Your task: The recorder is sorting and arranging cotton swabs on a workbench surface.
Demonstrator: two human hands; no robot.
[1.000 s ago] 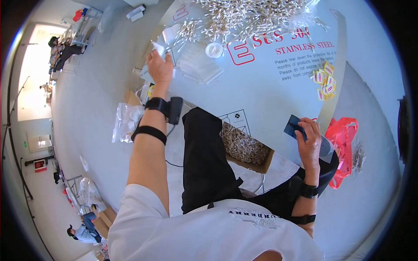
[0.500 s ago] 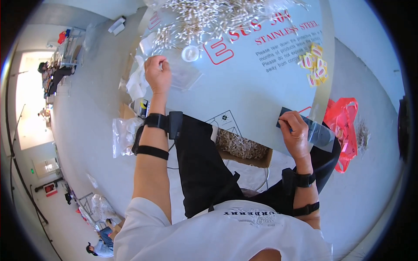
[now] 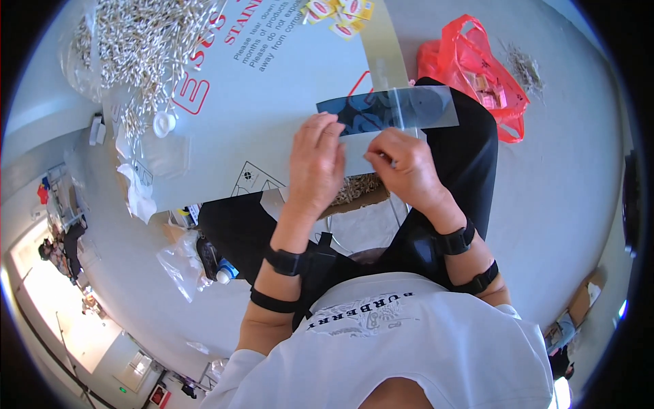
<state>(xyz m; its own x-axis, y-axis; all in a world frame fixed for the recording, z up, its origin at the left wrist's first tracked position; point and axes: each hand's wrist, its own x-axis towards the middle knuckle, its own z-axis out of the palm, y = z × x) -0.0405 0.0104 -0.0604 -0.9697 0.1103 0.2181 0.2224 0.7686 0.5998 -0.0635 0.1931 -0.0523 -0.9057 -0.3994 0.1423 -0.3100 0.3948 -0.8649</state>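
A translucent dark blue plastic strip (image 3: 368, 111) lies along the near right corner of a film-covered table (image 3: 225, 146), its clear right end reaching past the edge above a black-trousered leg (image 3: 470, 157). From my remote post I see the left hand (image 3: 317, 160) at the strip's left end, fingers close together and bent; whether they pinch it, I cannot tell. The right hand (image 3: 409, 167) hovers just below, fingers curled, thumb drawn toward forefinger; I cannot tell what, if anything, sits between. Yellow-and-white packets (image 3: 340, 15) lie beyond, cotton swabs (image 3: 146, 48) heap at far left near a small round white container (image 3: 163, 124), and a red plastic bag (image 3: 446, 63) stands right.
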